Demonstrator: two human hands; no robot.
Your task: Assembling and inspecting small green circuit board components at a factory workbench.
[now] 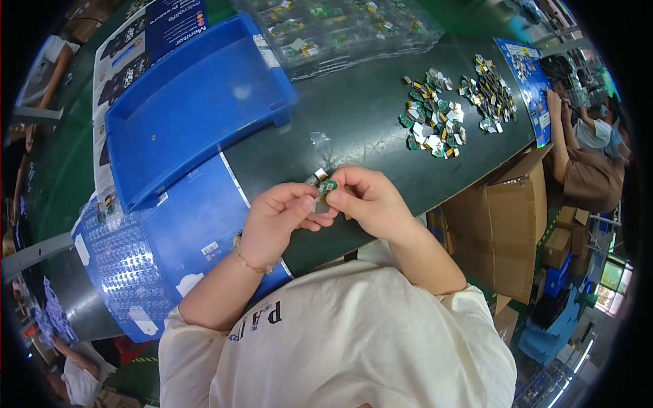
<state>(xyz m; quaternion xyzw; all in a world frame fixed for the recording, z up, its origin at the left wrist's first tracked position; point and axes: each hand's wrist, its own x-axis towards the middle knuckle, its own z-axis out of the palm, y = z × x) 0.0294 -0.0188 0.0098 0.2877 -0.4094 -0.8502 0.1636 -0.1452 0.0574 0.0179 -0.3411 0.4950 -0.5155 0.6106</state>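
Close to the table's near edge, my left hand (280, 212) and my right hand (367, 198) meet around one small green circuit board (329, 188) with a greyish square part on it. Thumb and fingers of each hand pinch it from either side. Just beyond the fingertips shows another small silver-and-gold piece (318, 176); whether it lies on the table or is held too, I cannot tell. A small scrap of clear plastic (320, 140) lies on the dark green table (354, 115) past my hands.
A blue bin (190, 102) stands at the left, near a clear blister tray (129, 265) on blue sheets. Stacked clear trays (347, 34) of boards sit at the back. Loose boards lie in a nearer pile (435, 119) and a farther pile (490, 92). At right are a cardboard box (500, 224) and another person (588, 163).
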